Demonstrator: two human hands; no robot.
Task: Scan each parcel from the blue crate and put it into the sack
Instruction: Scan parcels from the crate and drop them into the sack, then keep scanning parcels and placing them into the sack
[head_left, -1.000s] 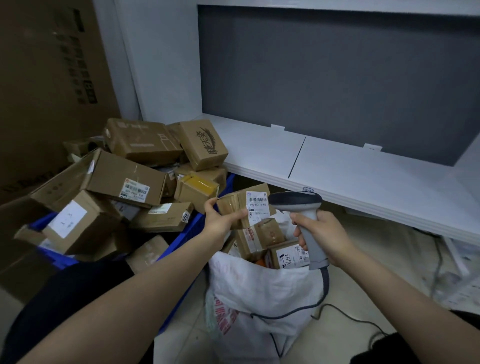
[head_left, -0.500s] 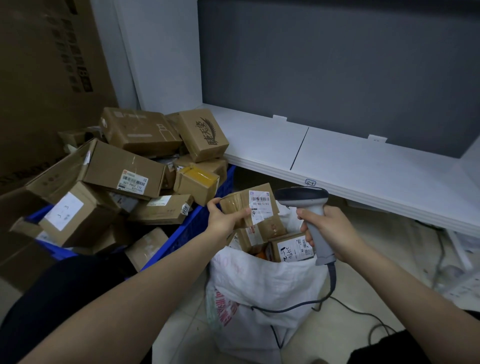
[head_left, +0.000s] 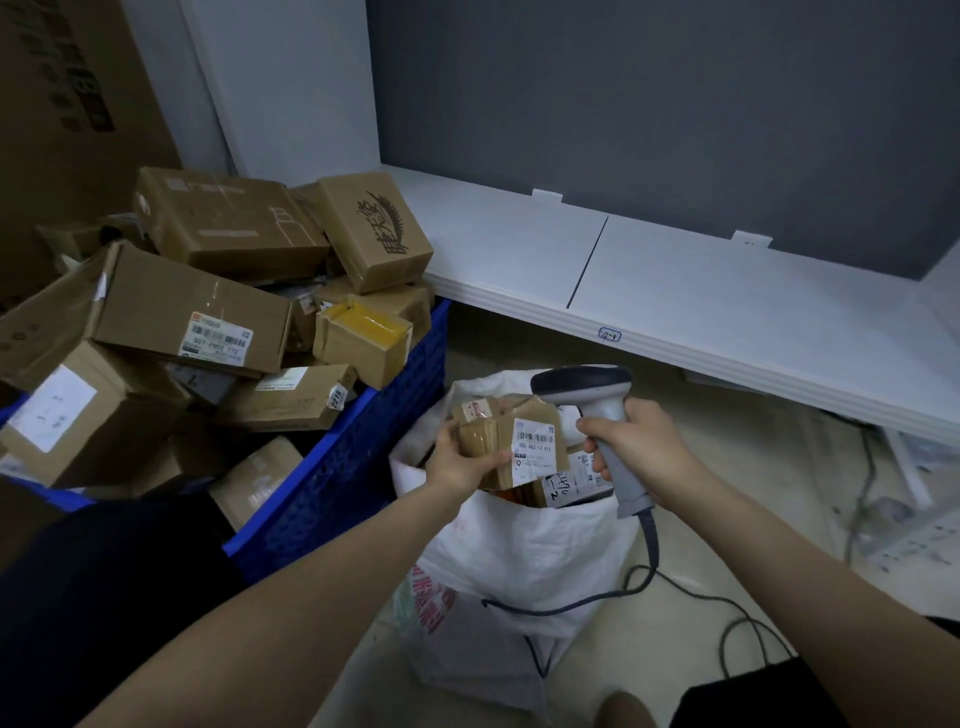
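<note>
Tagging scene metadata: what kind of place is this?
Probably a parcel sorting room or courier depot: a blue crate heaped with labelled cardboard parcels, a corded barcode scanner in the right hand, and a white woven sack holding more parcels.

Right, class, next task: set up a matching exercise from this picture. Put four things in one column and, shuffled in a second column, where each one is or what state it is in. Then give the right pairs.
Things
1. barcode scanner
2. small labelled parcel
3. white sack
4. blue crate

Place or state
A. heaped with cardboard boxes
B. gripped by the right hand
C. stands open on the floor
D. held by the left hand at the sack's mouth

Pairs: 1-B, 2-D, 3-C, 4-A
</note>
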